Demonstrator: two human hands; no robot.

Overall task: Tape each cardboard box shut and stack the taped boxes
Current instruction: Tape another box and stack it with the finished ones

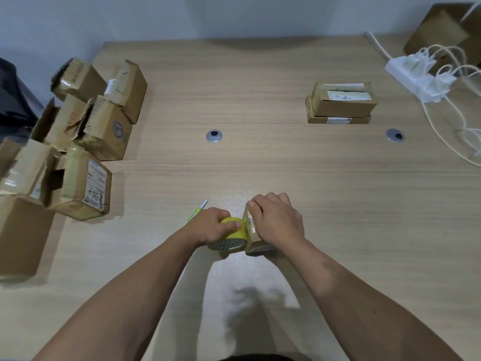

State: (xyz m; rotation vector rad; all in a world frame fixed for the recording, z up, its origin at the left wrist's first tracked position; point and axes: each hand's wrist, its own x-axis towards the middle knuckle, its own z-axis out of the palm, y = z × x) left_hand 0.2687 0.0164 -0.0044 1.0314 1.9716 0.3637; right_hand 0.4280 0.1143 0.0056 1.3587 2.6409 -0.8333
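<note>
while you were laying tape on the small box (pixel 253 239), which sat at 6 o'clock on the table (pixel 260 87) just in front of you, the job seemed to be carrying a strip across 1 face and over the edge. it looked best done by holding the tape roll (pixel 240 230) tight against the cardboard, pulling at a low angle so the strip went down flat, and rubbing it onto the seam before cutting. the box was light and narrow, so it probably needed firm downward pressure to keep it from tipping toward the roll.

your left hand (pixel 216 225) was wrapped around the roll, thumb across its yellow rim and fingers curled behind it, at 9 o'clock of the box and touching it. your right hand (pixel 278 220) was clamped over the top of the box, fingers bent down its far side and thumb near the taped face. i could not tell whether a loose tape end was pinned under that thumb.

the green knife (pixel 197 211) lay on the table at 10 o'clock of your left hand, close enough for the cut. 2 boxes in a stack (pixel 342 102) stood at 2 o'clock, well apart, which was likely where this box belonged once sealed. the pile of boxes (pixel 104 126) waited at 9 to 10 o'clock.
</note>
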